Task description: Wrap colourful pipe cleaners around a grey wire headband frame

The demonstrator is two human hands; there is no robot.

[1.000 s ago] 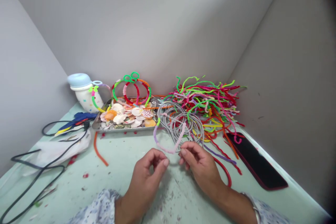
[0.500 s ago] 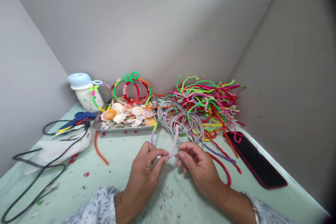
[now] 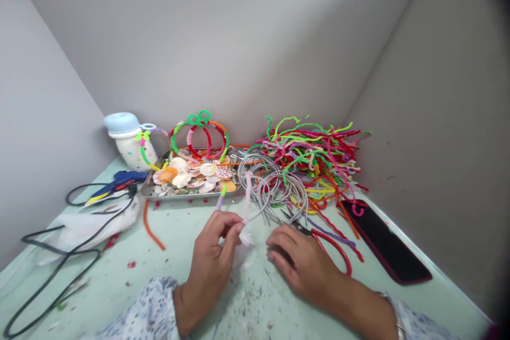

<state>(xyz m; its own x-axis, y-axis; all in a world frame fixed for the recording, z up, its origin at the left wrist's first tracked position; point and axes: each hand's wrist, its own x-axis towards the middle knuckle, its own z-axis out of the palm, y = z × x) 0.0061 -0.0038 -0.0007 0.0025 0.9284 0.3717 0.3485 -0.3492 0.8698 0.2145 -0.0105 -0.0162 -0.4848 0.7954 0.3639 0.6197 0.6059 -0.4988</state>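
My left hand (image 3: 217, 252) is closed in a pinch on a pale pink pipe cleaner (image 3: 247, 196) that stands up from the fingertips. A purple and lime-green end (image 3: 221, 197) of pipe cleaner rises behind the same hand. Just below the pinch is a small whitish thing (image 3: 246, 237), too blurred to name. My right hand (image 3: 297, 257) rests low over the table, fingers loosely curved and apart, with nothing seen in them. Red-handled scissors (image 3: 332, 244) lie beside it, partly covered. Coils of grey wire (image 3: 279, 191) lie beyond both hands.
A metal tray (image 3: 191, 197) of seashells stands at the back, with pipe-cleaner hoops (image 3: 208, 138) above it. Heaped pipe cleaners (image 3: 314, 149) lie back right, near a dark phone (image 3: 386, 244). On the left are a bottle (image 3: 129, 143), a plastic bag (image 3: 99, 226) and a black cable (image 3: 59, 252).
My right hand has let go near the pink pipe cleaner and dropped to the table by the scissors. My left hand, still pinching, has shifted slightly left with it.
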